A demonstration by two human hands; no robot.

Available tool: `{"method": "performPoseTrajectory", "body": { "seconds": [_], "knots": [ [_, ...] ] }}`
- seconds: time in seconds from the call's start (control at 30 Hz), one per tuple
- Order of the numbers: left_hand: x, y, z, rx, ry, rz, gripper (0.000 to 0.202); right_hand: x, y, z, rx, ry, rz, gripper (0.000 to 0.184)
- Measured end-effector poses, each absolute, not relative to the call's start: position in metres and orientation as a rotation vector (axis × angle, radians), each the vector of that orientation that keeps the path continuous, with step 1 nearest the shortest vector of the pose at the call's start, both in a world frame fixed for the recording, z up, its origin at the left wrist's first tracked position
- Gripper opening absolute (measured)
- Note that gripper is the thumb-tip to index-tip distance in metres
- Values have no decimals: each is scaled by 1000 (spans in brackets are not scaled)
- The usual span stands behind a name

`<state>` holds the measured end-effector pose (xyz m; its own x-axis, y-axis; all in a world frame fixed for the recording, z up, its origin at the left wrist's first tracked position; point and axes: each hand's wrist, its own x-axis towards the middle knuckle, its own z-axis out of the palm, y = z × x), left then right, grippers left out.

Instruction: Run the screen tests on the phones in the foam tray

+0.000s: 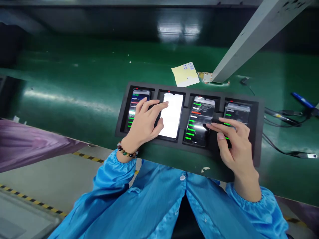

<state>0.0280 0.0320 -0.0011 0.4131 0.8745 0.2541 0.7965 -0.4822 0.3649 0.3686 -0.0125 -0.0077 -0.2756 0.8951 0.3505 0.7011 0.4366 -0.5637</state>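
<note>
Black tray (256,109) flat on the green counter (74,83), with four lit phones seated side by side in its slots.

Left hand (144,122) spread over the tray's left half. Grip wide, holding nothing. Palm above the first phone (136,99). Forefinger tip touching the upper left edge of the white-screen phone (173,116) in the second slot, thumb beside that phone's lower left edge.

Right hand (235,142) over the tray's right half. Grip likewise wide and empty. Palm covering the lower part of the fourth phone (236,111), forefinger stretched to the right edge of the third phone (198,122).

Bead bracelet (126,152) on the left wrist, at the tray's near edge. Sticker sheet (185,74) just beyond the tray's far edge. Cables (279,116) to the right of the tray.

Risks, as judged:
- Stray touches on the first and fourth phones, from palms hanging low over lit screens.
- A wrong entry, from two hands on separate screens at once.
- A phone tipped in its slot, from a fingertip pressing on an edge rather than on the glass.
</note>
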Motion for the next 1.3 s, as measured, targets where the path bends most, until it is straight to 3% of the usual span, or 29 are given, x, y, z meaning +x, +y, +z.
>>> {"method": "performPoseTrajectory", "body": {
  "seconds": [0.17, 0.33, 0.7, 0.97, 1.3],
  "knots": [
    [16, 18, 4, 2507, 1268, 771, 45, 369, -12, -7, -1337, -2057, 404, 34],
    [7, -3, 7, 2430, 1021, 705, 42, 369, -12, -8, -1334, -2060, 407, 33],
    [12, -3, -1, 2447, 1180, 710, 44, 369, -12, -8, -1337, -2051, 406, 34],
    [10, -5, -3, 2379, 1259, 907, 41, 368, -12, -8, -1339, -2061, 403, 34],
    [5, -9, -3, 2343, 1177, 709, 41, 369, -12, -7, -1371, -2054, 411, 35]
  ]
}}
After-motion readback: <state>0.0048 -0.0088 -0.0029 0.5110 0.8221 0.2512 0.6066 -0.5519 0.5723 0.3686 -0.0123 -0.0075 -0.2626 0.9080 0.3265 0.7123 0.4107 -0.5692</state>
